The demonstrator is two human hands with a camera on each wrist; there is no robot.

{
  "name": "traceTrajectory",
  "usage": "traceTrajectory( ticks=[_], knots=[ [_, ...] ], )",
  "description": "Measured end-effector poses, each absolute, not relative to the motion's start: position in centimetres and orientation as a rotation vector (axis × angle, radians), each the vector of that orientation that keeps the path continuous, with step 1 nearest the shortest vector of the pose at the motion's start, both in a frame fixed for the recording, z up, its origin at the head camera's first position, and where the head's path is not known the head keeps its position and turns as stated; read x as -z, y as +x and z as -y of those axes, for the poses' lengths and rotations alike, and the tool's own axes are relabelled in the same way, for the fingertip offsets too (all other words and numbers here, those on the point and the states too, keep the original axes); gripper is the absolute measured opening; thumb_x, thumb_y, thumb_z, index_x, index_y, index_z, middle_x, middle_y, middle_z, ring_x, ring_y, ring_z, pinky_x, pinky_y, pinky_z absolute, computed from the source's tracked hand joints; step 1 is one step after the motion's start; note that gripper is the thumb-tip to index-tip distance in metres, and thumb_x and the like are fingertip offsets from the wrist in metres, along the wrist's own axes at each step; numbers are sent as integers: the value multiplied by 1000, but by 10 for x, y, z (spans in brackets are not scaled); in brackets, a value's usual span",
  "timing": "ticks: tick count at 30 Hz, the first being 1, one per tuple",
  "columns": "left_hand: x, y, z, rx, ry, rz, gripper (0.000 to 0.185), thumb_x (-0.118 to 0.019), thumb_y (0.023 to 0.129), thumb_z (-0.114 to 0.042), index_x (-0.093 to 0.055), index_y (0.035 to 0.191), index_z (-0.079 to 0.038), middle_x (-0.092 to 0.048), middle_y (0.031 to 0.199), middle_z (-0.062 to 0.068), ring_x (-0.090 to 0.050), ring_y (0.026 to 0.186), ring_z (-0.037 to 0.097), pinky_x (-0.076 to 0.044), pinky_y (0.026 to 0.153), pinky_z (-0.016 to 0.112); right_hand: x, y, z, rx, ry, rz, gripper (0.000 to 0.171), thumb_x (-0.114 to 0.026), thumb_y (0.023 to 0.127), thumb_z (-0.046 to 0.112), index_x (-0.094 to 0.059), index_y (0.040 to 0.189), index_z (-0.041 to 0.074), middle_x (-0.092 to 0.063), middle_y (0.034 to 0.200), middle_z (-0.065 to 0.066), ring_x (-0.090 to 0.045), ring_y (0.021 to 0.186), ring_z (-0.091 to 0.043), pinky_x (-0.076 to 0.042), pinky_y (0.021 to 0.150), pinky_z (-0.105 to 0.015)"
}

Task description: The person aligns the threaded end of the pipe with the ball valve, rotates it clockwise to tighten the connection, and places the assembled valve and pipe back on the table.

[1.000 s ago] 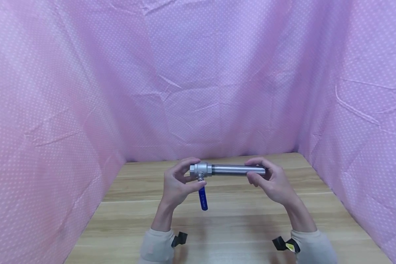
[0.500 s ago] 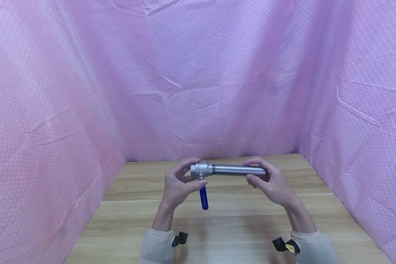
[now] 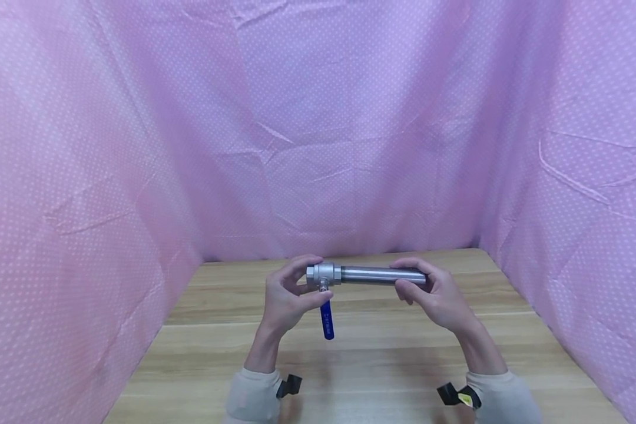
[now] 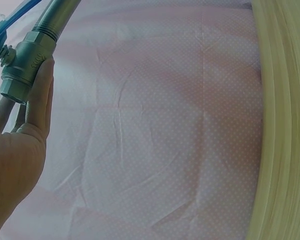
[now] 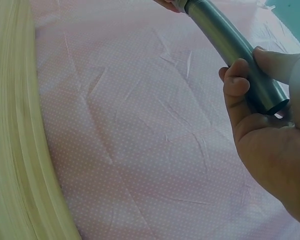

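- While the left hand grips the ball valve at its outer hex end, the left thumb lies across the root of the blue lever handle; can't tell how hard it presses.
- Right hand: thumb and curled fingers pinch the steel pipe near its free end, open bore facing the palm.
- Key relation: valve and pipe share one long axis, running left to right between the two hands, close to level in the head view, right end a touch lower.
- Joint: the pipe's threaded end sits at the valve's inner hex; some thread shows outside, depth inside hidden. Looks partly engaged, my read.
- Nearer hand: left, just beside the joint; right is well apart from it, at the far end of the pipe. So any twist on this axis would come at the pipe from the right hand, with the left bracing the valve.
- Lever points off that axis, down toward the person, slanting slightly right.
- Whole assembly appears held up over the wood-grain tabletop.
- Farther out: light sleeves, black wrist straps, pink dotted cloth on three sides.
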State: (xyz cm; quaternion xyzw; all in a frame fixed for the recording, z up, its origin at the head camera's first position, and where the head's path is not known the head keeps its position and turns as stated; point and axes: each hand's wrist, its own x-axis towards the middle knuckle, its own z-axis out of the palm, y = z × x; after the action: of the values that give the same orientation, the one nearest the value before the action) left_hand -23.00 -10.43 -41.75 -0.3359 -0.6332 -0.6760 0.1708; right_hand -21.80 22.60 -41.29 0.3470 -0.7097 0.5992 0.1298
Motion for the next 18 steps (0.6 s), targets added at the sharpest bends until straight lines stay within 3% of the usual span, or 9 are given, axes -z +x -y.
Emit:
traceTrajectory(
  ticks=[8,18],
  knots=[
    [415,-228,105,1917,-980,1788,63,-88,76,20,-68,136,14,-71,135,-1,-76,119,13,-74,96,42,413,-219,-226,-1745,989,2106,27,-58,113,-5,-67,137,0,-67,81,-8,-62,67,-16,-56,54,-28],
    [415,-228,105,1913,-979,1789,64,-88,76,20,-68,137,14,-71,136,-4,-76,119,12,-74,96,42,414,-220,-225,-1796,1015,2033,39,-67,101,-17,-62,138,-5,-68,91,-1,-65,73,-9,-60,59,-26]
  ],
)
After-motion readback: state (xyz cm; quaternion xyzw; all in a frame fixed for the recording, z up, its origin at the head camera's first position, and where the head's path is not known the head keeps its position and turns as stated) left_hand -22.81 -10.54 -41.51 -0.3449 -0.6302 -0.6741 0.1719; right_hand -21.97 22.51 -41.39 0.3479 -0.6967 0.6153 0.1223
